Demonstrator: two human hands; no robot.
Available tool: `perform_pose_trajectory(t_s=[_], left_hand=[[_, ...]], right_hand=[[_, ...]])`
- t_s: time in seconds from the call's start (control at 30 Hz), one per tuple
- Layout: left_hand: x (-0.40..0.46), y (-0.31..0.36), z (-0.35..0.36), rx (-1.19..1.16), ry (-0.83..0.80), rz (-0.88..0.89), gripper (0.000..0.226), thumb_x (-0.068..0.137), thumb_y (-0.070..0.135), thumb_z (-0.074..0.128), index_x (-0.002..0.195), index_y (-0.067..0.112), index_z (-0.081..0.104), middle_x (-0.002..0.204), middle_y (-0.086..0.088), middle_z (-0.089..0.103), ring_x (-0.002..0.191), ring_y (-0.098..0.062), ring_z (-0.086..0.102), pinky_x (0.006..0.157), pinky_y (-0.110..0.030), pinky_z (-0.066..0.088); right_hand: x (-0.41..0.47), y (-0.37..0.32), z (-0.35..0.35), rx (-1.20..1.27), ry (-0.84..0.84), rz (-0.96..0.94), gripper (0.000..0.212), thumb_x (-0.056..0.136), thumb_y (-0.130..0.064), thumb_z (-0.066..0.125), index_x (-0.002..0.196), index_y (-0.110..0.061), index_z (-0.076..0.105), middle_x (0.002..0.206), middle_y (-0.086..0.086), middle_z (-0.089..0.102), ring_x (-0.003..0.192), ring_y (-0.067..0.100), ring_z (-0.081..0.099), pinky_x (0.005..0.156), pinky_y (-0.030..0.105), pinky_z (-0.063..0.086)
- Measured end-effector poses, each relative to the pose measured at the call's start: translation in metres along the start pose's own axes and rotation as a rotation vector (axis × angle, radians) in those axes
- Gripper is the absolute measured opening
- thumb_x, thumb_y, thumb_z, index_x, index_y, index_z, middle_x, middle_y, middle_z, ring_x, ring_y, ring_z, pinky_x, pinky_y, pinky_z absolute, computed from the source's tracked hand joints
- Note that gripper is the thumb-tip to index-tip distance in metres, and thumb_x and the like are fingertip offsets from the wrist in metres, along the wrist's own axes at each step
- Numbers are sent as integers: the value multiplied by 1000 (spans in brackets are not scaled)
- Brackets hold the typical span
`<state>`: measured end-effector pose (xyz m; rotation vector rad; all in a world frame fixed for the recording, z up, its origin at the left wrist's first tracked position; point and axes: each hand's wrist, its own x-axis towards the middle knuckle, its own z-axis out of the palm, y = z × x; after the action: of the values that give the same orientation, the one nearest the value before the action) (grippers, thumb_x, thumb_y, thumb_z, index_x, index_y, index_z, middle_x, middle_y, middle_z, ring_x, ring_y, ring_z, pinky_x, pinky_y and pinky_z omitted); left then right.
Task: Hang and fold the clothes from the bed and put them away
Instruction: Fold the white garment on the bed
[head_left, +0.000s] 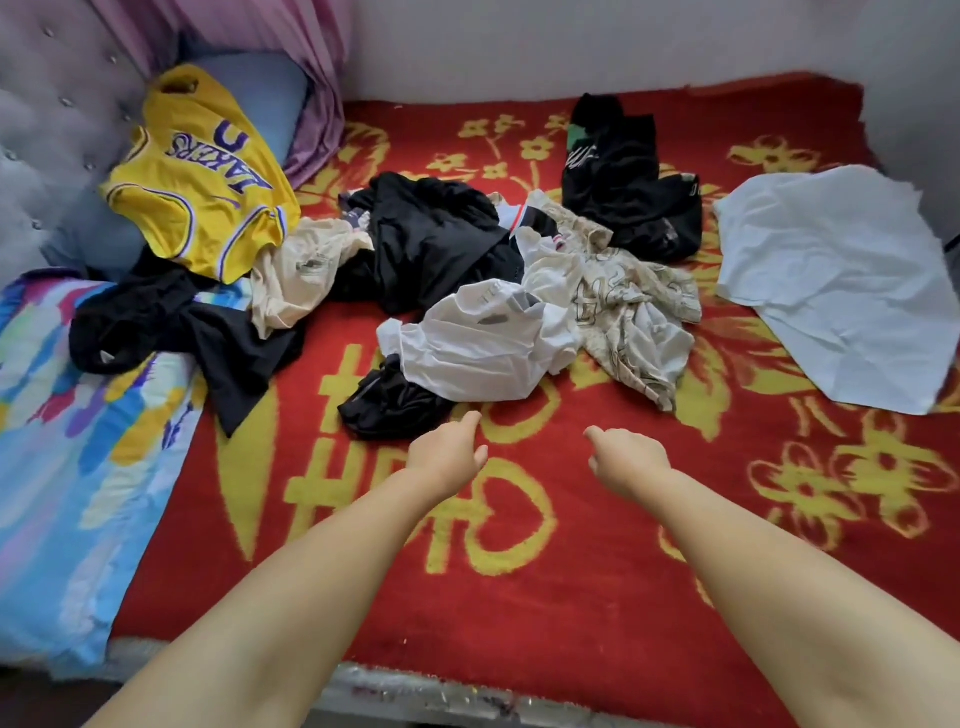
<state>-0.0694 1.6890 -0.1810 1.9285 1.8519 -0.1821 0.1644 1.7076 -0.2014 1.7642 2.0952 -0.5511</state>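
A heap of clothes lies in the middle of the bed (519, 545), which has a red and yellow cover. In the heap are a white shirt (478, 343), a black garment (431, 244), a cream patterned shirt (628, 306) and a small black piece (384, 400). A yellow Lakers jersey (202, 182) lies at the back left, a flat white T-shirt (836, 280) at the right, and a black printed garment (623, 182) at the back. My left hand (447, 457) and my right hand (628, 457) hover just before the heap, fingers loosely curled, holding nothing.
A multicoloured quilt (78, 457) covers the bed's left side, with another black garment (171, 322) draped on it. A grey tufted headboard (52, 130), a blue pillow (260, 93) and a pink curtain (291, 47) stand at the back left. A wall bounds the far side.
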Motion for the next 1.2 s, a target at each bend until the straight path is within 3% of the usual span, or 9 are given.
perform_pose_trajectory(t_s=[0.17, 0.3, 0.4, 0.5, 0.63, 0.73, 0.87, 1.0, 1.2], left_hand=[[61, -3, 3, 6, -27, 13, 43, 97, 30, 43, 138, 16, 36, 80, 1, 54, 68, -21, 55, 48, -30, 35], [149, -9, 7, 33, 15, 48, 42, 96, 24, 44, 136, 13, 38, 119, -7, 53, 102, -27, 55, 67, -36, 43], [211, -15, 24, 131, 105, 94, 56, 92, 25, 52, 143, 14, 31, 145, -12, 33, 133, -28, 32, 96, -40, 42], [246, -32, 50, 317, 46, 86, 83, 89, 39, 59, 151, 17, 8, 160, -11, -5, 147, -26, -6, 116, -48, 14], [265, -61, 73, 344, 124, 101, 62, 86, 35, 61, 135, 12, 33, 152, -12, 24, 143, -25, 19, 115, -50, 10], [255, -69, 69, 215, 219, 217, 25, 86, 20, 56, 109, 10, 53, 112, -8, 58, 107, -28, 52, 100, -36, 27], [224, -75, 39, -36, 146, 266, 15, 85, 17, 58, 80, 12, 45, 80, -9, 58, 78, -31, 55, 64, -34, 33], [188, -65, -19, -129, 261, 327, 14, 89, 21, 58, 81, 17, 47, 71, 1, 52, 70, -28, 55, 62, -34, 35], [127, -43, -123, -119, 405, 393, 19, 88, 22, 61, 83, 12, 46, 70, -1, 52, 71, -32, 55, 56, -33, 27]], right_hand=[[60, -3, 1, 58, 26, -81, 36, 97, -26, 40, 131, -15, 45, 121, 7, 59, 107, 31, 58, 75, 36, 43], [130, -4, 0, 82, 111, -91, 34, 96, -24, 41, 128, -16, 46, 118, 7, 59, 102, 32, 60, 68, 35, 40], [185, -6, 10, 215, 213, -70, 44, 95, -24, 45, 138, -21, 37, 130, 7, 47, 110, 32, 54, 70, 36, 43], [229, -16, 25, 299, 198, -39, 72, 93, -31, 53, 151, -27, 12, 155, 9, 16, 137, 32, 28, 95, 46, 43], [262, -34, 43, 267, 183, 58, 66, 90, -34, 59, 146, -27, 25, 160, 9, -4, 148, 27, -3, 115, 55, 11], [258, -44, 41, 335, 290, 65, 33, 90, -25, 57, 122, -21, 50, 152, 11, 23, 143, 27, 17, 115, 57, 6], [233, -39, 13, 402, 336, -62, 13, 87, -20, 56, 97, -13, 52, 124, 3, 44, 120, 28, 39, 116, 53, 12], [195, -32, -44, 469, 429, -200, 13, 84, -13, 59, 84, -12, 47, 106, 3, 48, 100, 26, 43, 86, 34, 36], [120, -34, -122, 665, 432, -272, 35, 89, -9, 57, 73, -28, 33, 70, -10, 41, 63, 9, 39, 57, 26, 27]])
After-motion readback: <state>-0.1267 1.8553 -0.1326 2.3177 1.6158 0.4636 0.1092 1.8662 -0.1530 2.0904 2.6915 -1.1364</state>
